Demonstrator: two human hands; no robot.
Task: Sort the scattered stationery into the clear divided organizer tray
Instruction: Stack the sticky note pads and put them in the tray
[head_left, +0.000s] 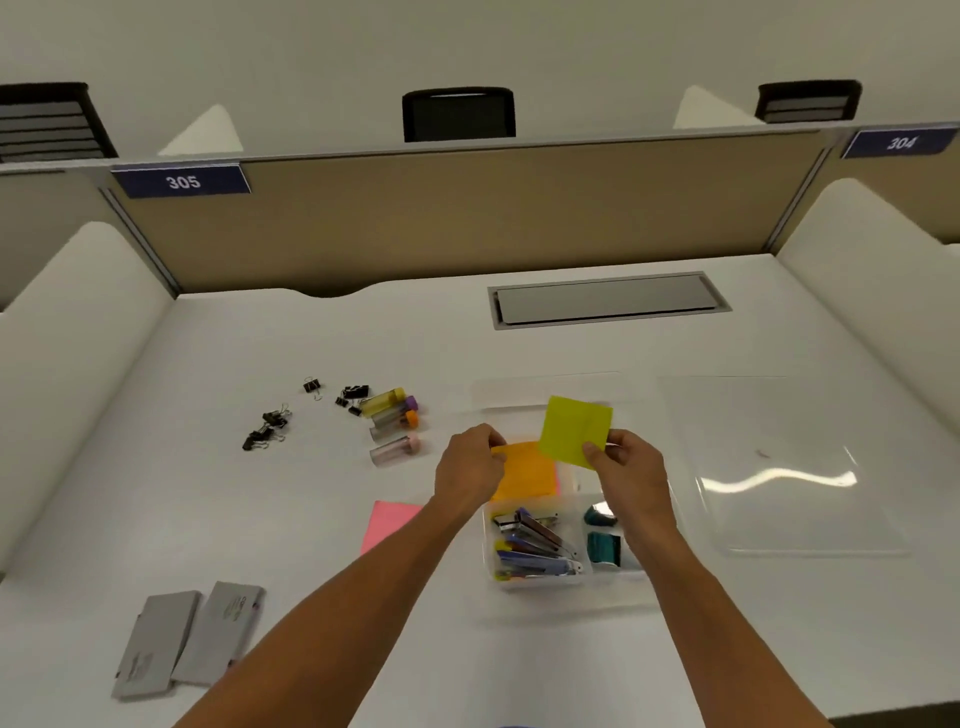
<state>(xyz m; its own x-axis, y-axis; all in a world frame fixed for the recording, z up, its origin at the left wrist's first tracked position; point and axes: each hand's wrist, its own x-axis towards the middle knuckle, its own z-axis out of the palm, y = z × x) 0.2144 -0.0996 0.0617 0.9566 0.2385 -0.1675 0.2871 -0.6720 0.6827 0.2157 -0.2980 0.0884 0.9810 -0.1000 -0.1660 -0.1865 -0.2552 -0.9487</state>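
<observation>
Organizer tray (485, 551) mid-bench, staplers (535, 545) in near left compartment, teal items (602, 545) in near right. Right hand (626, 462), grip pinched on yellow-green sticky pad (571, 428), held above tray. Left hand (470, 460), grip closed on edge of orange sticky pad (522, 470). Pink pad (387, 522) flat on bench (363, 649) left of tray. Binder clips (270, 428) and capped tubes (392, 421) scattered far left. Clear lid (779, 467) right of tray.

Black chair (458, 114) behind partition (467, 208), desk grommet cover (605, 299)

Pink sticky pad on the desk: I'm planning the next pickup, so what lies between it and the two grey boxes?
Nothing: in the head view the desk is bare between the pink sticky pad and the grey boxes; the left forearm only passes right of that stretch.
</observation>
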